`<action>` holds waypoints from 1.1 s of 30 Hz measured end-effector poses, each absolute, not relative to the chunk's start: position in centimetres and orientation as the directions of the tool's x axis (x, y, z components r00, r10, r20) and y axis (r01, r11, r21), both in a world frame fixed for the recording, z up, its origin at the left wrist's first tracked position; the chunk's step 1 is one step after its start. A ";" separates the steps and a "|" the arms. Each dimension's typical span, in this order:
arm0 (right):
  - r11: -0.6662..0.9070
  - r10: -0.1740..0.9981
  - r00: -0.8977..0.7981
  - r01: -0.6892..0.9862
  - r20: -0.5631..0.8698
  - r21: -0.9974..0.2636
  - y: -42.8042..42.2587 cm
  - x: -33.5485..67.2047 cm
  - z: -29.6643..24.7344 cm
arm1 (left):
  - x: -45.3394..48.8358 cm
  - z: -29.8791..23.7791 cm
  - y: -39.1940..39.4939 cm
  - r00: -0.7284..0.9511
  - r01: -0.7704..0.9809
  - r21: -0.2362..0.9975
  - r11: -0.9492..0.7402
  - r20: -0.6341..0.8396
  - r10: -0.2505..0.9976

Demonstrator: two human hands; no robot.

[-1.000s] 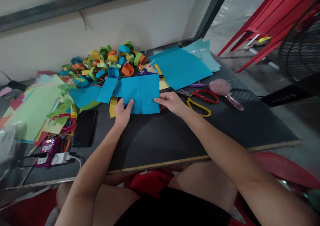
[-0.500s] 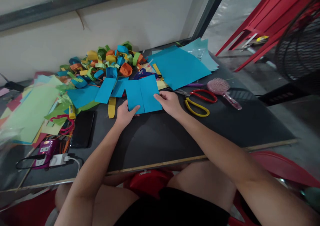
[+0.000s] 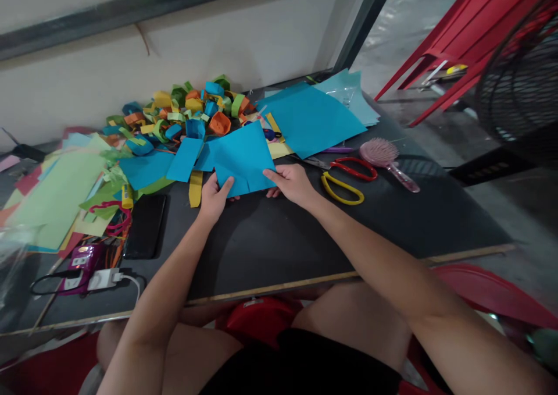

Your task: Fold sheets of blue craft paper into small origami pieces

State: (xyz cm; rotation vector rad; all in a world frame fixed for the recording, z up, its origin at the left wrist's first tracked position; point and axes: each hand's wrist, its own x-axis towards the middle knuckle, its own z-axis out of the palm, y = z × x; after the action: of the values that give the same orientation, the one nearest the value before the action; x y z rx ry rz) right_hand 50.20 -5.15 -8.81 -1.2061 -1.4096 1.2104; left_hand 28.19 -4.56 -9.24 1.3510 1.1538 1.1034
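Observation:
Between my two hands is a blue sheet of paper (image 3: pixel 244 157), tilted up above the dark table. My left hand (image 3: pixel 214 197) pinches its lower left corner, thumb on top. At the lower right edge, my right hand (image 3: pixel 293 182) grips the same paper, thumb in front and fingertips partly behind. A short cut or crease shows at the bottom edge. Just left of the paper lie smaller blue pieces (image 3: pixel 185 159) and a yellow strip (image 3: pixel 195 189). Scissors with red and yellow handles (image 3: pixel 344 188) lie right of my right hand.
Folded paper pieces (image 3: pixel 174 113) in several colours are heaped by the wall. Large blue sheets (image 3: pixel 311 118) lie at the back right, near a pink hairbrush (image 3: pixel 387 161). On the left are a phone (image 3: pixel 145 226), a glue stick (image 3: pixel 127 196) and a purple power socket (image 3: pixel 81 267).
The paper showed a long middle line between two panels; now its face looks mostly plain, with only a short line at the bottom. Both hands have shifted slightly left.

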 end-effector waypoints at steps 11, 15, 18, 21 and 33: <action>0.138 0.986 -0.126 0.210 0.113 -0.968 -5.8 49.9 -7.5 | 28.2 -9.3 -4.7 0.017 0.134 0.984 -0.117 0.116 0.993; 0.153 0.987 -0.071 0.167 0.143 -0.974 -5.8 49.9 -7.8 | 27.6 -9.2 -4.6 0.197 0.002 0.997 -0.082 0.080 0.977; 0.122 0.992 0.001 0.088 0.123 -0.989 -6.0 49.4 -7.9 | 27.6 -9.0 -5.0 0.439 -0.102 0.994 -0.024 0.066 0.896; 0.102 0.995 0.008 0.020 0.102 -0.995 -6.7 48.4 -7.6 | 28.7 -8.6 -5.8 0.449 -0.036 0.999 0.009 0.008 0.894; 0.259 0.959 -0.145 0.111 0.242 -0.959 -7.0 48.2 -7.6 | 29.3 -8.8 -6.4 0.138 0.161 0.987 -0.019 -0.004 0.990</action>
State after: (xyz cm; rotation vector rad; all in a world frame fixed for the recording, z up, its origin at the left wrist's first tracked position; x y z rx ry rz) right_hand 48.16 -6.99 -7.63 -1.0441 -1.5093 1.0448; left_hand 29.33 -6.36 -8.79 1.3954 1.2178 1.0297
